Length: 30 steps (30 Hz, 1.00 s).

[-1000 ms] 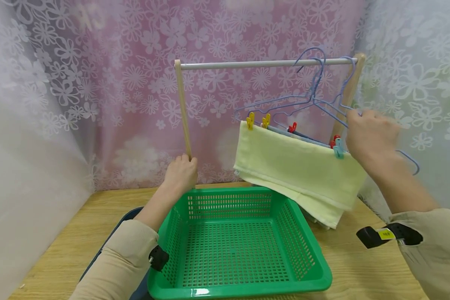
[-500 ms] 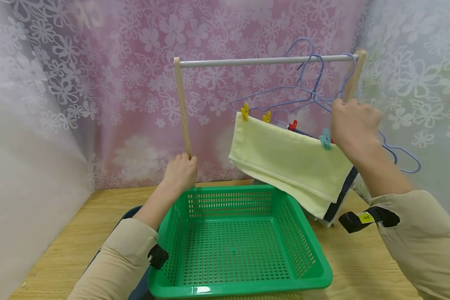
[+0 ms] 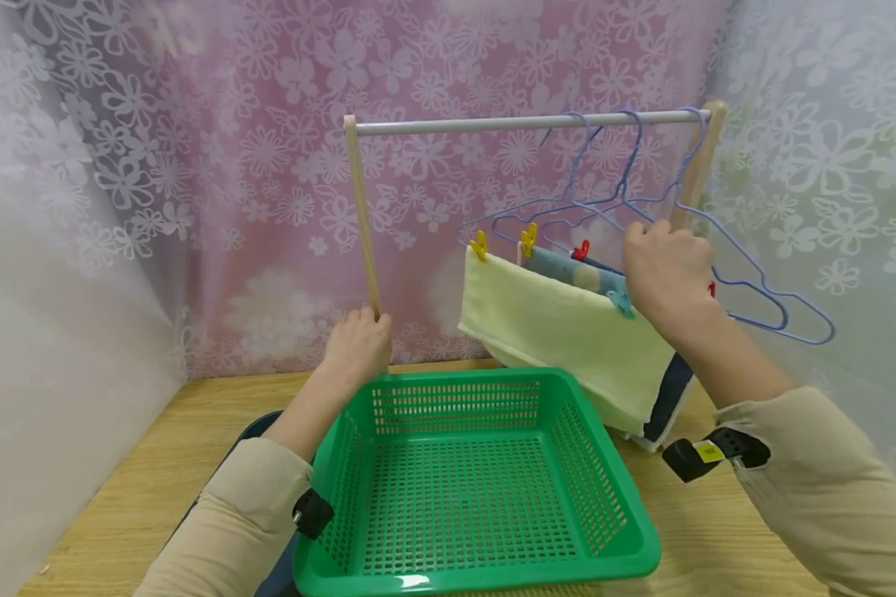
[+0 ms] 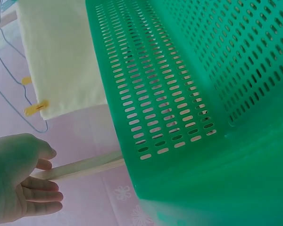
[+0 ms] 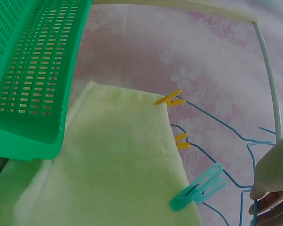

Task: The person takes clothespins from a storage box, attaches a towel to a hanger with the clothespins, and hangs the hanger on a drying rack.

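My left hand (image 3: pixel 358 344) grips the left wooden post (image 3: pixel 362 207) of a drying rack low down; in the left wrist view its thumb and fingers lie on both sides of that post. My right hand (image 3: pixel 668 265) holds the right shoulder of the front blue wire hanger (image 3: pixel 515 203), whose hook lies at the rail (image 3: pixel 463 126). From this hanger hangs a folded pale yellow towel (image 3: pixel 552 315), tilted lower on the right. A yellow clothespin (image 3: pixel 479 246) clips its left corner. Nearer my right hand is a teal clothespin (image 5: pixel 198 188). The hanger's held part is mostly hidden behind the hand.
Two more blue hangers hang on the rail behind, with a blue-grey cloth (image 3: pixel 567 269) and a dark-edged cloth (image 3: pixel 672 390). A green perforated basket (image 3: pixel 478 572) stands in front of the rack on a wooden table (image 3: pixel 127 448). A dark blue container (image 3: pixel 269 423) sits partly under my left arm.
My right hand has moved left with the front hanger and towel, and the hanger's hook has come down from above the rail to it. My left hand has stayed on the post.
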Tool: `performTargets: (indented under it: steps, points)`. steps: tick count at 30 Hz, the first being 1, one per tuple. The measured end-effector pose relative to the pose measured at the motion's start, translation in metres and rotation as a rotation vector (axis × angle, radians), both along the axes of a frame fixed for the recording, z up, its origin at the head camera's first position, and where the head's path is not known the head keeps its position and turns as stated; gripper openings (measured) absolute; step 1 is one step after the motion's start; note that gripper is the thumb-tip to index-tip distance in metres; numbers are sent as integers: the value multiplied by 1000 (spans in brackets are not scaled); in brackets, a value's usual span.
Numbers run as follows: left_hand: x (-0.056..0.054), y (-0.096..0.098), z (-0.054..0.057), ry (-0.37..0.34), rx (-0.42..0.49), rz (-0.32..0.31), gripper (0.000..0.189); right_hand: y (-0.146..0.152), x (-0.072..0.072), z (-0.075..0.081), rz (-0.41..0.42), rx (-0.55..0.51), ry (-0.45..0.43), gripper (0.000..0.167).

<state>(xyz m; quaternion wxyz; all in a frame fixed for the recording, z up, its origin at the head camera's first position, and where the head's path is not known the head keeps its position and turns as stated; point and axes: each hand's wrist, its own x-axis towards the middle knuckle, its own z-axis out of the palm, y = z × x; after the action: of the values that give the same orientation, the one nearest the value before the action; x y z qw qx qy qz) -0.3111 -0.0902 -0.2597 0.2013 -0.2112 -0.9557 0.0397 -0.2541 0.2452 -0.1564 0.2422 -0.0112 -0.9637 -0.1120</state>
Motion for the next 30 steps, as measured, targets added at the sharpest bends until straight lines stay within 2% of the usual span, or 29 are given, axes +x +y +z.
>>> performTargets:
  steps: [9,20,24,28,30]
  points:
    - [1,-3,0,-8,-3,8,27,-6,-3,-4,24,-15,33,23]
    - [4,-6,0,-16,9,20,27,-15,-7,-9,66,-38,32,24]
    - [5,-6,3,-18,7,14,28,-13,-6,-11,85,-60,56,20]
    - [8,-10,8,14,1,-3,29,-7,-4,-16,125,-88,130,16]
    - [9,-14,11,55,9,-21,30,-4,-4,-21,160,-71,226,18]
